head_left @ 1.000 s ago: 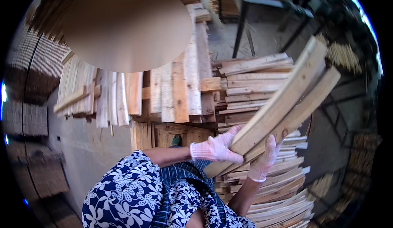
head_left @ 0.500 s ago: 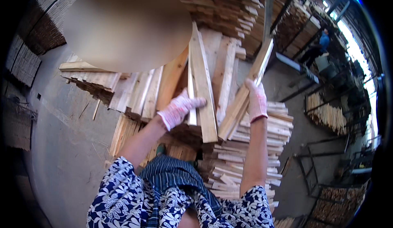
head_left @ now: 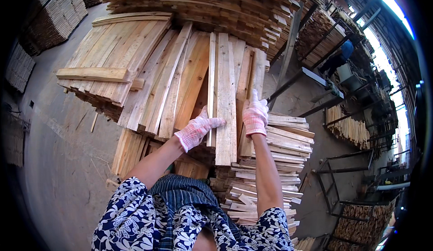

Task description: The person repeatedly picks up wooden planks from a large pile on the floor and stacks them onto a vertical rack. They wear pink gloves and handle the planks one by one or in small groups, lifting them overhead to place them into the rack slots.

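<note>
My left hand (head_left: 198, 128), in a white and pink knit glove, grips a pale wooden board (head_left: 225, 97) near its lower end, the thumb lying across the top face. A narrower board (head_left: 212, 88) stands on edge beside it, close to the fingers. In a matching glove, my right hand (head_left: 255, 113) holds another board (head_left: 257, 73), slightly blurred, its fingers stretched along the wood. Both boards lie over a layer of loose boards (head_left: 191, 93) that fan out from left to right. The undersides of both hands are hidden.
A board stack (head_left: 97, 57) with crosswise strips stands at left. Behind rises a tall timber pile (head_left: 203, 3). Short offcuts (head_left: 270, 161) are heaped by my right forearm. Dark metal frames (head_left: 333, 179) stand at right, and a person in blue (head_left: 340, 57) is farther off.
My right hand has moved left, bringing its board from a slant to nearly parallel beside the left one. The left hand's board has straightened slightly. The view has shifted, showing more of the left stack.
</note>
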Available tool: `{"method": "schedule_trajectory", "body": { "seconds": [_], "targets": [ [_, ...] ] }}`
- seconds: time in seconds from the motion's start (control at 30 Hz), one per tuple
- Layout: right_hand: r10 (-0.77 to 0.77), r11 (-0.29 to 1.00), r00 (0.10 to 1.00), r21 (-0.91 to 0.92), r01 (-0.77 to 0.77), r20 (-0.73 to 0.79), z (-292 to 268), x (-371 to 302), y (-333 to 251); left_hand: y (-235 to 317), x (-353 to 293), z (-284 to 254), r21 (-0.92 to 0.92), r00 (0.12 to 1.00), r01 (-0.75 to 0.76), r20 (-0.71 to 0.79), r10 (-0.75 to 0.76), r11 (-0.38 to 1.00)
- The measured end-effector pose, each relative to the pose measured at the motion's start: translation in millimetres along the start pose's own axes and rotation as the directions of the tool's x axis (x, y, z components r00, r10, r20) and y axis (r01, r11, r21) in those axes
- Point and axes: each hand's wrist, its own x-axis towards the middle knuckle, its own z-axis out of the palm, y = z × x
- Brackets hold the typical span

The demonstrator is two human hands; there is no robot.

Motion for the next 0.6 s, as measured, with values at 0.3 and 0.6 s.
{"method": "schedule_trajectory", "body": {
  "seconds": [0.3,0.6],
  "targets": [
    [-0.124,0.989,0.992,0.074,0.125,-0.016,-4.4,15.5,31.5,5.2,-3.1,1.5,-0.04,0.996,0.003,0.092,0.001,0.999],
    [-0.203,0.536,0.92,0.824,-0.183,0.336,-34.9,-19.2,-35.4,42.3,-19.8,-3.5,0.196,0.989,0.115,0.07,-0.13,0.974]
  ]
}}
